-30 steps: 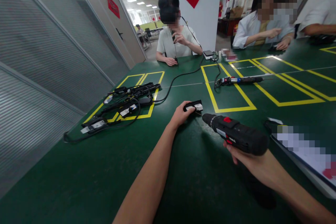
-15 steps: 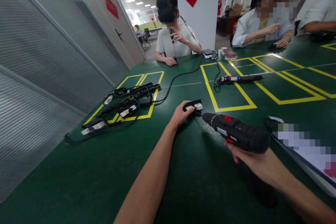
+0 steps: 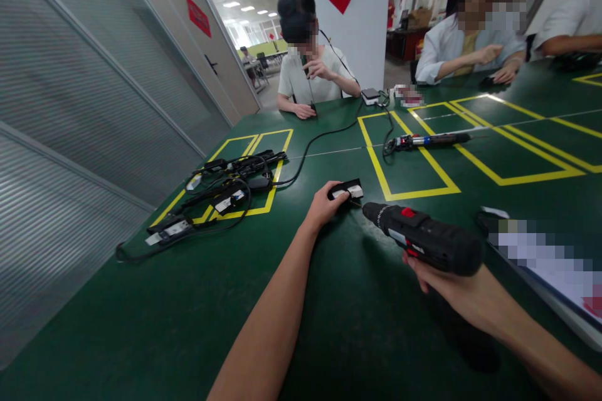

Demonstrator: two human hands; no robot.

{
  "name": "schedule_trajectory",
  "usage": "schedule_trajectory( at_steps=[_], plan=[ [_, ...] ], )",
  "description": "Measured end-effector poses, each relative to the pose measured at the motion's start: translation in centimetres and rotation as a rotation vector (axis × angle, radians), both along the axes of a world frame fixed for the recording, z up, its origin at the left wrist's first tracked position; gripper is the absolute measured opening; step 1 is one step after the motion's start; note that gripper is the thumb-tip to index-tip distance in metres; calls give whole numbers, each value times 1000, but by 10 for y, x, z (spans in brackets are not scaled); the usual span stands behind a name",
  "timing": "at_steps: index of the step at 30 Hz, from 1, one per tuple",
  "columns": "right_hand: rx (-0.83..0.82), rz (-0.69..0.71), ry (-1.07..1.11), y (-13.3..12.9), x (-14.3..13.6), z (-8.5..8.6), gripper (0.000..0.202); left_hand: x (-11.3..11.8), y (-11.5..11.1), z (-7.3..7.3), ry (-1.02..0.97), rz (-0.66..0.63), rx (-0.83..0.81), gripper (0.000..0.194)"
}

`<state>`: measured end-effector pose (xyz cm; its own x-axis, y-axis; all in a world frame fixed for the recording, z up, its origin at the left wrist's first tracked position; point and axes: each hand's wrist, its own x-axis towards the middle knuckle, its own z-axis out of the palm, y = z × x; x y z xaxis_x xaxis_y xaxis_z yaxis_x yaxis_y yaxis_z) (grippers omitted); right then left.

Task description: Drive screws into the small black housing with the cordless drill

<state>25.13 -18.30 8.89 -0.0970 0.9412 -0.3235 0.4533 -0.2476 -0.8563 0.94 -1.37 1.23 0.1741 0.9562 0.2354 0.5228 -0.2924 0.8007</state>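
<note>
Up close, got a black drill [image 3: 427,239] in the right hand [image 3: 456,294], with fingers wrapped round the grip; can't tell about the trigger, hidden under the body. Right of that, a blurred-out flat item [image 3: 545,263] on the green table [image 3: 179,332]. Further out, a small black piece [image 3: 353,189] with white patches, clamped down by the left hand [image 3: 325,203]. Sticking out to the right of those fingers, so much nearer to left than right, with long axis roughly side to side. Drill bit [image 3: 356,204] at a slant to it, close to near edge and thumb; can't tell if touching. Beyond, tangled black cords and boxes [image 3: 259,183] on the left, a slim cabled tool [image 3: 444,140] on the right, then co-workers [image 3: 324,84] opposite.
</note>
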Motion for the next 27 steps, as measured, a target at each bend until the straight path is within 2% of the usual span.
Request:
schedule_trajectory(
  at_steps=[7,16,22,27],
  plan=[
    [-25,14,20,1,1,2,36,1,-2,3,4,14,-5,38],
    [66,-9,61,1,1,3,32,1,0,0,-10,9,-6,39],
    [46,-12,44,0,1,5,35,0,0,-1,-19,2,-10,40],
    [73,-7,38,-1,3,4,26,0,0,-2,-27,-12,-7,39]
  ],
)
